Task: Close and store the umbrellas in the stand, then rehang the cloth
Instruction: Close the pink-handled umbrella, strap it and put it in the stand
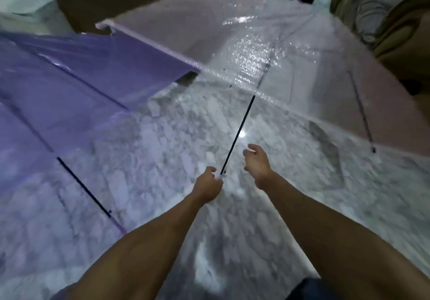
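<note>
Clear umbrella handle in left hand

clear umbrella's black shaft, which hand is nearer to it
Left. The left hand grips the handle at the lower end of the clear umbrella's black shaft. The right hand hovers open just right of the shaft, not touching it.

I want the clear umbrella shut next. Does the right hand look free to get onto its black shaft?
Probably yes. The right hand is open and empty, just beside the black shaft, with only bare floor showing between them. The left hand already grips the handle end, and the clear umbrella canopy sits farther up.
</note>
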